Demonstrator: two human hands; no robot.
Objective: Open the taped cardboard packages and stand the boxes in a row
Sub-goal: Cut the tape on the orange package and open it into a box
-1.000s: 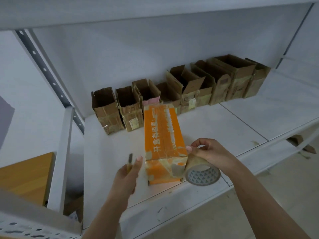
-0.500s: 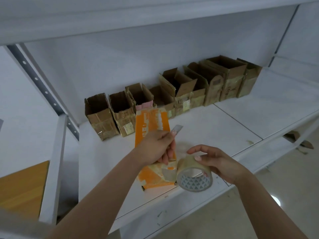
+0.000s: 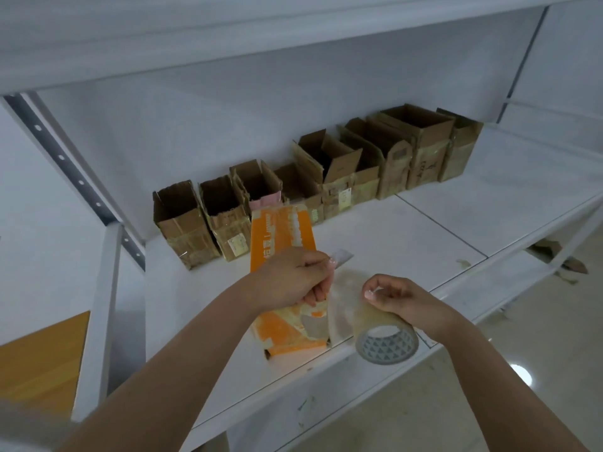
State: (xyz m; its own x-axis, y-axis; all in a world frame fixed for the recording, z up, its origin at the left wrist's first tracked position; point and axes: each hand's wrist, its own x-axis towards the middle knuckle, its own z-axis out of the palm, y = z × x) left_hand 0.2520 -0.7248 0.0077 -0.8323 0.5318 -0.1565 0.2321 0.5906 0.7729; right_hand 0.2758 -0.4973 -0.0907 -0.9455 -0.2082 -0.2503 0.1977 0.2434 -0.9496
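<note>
**Orange package on the shelf, tape in both hands**

Your long orange taped cardboard package [image 3: 283,252] lies flat at the near edge of the white metal shelf [image 3: 424,243], pointing toward the far row of open brown cardboard boxes [image 3: 313,177] along the back wall. Your left hand [image 3: 293,282] pinches a small blade [image 3: 341,257] and a strip of clear tape; your right hand [image 3: 398,298] grips the clear tape roll [image 3: 386,340]. The package looks sealed, so cutting likely comes next: keep the blade shallow.

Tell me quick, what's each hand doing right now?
Left hand: curled, pinching a small blade over the orange box.
Right hand: gripping the tape roll.
</note>
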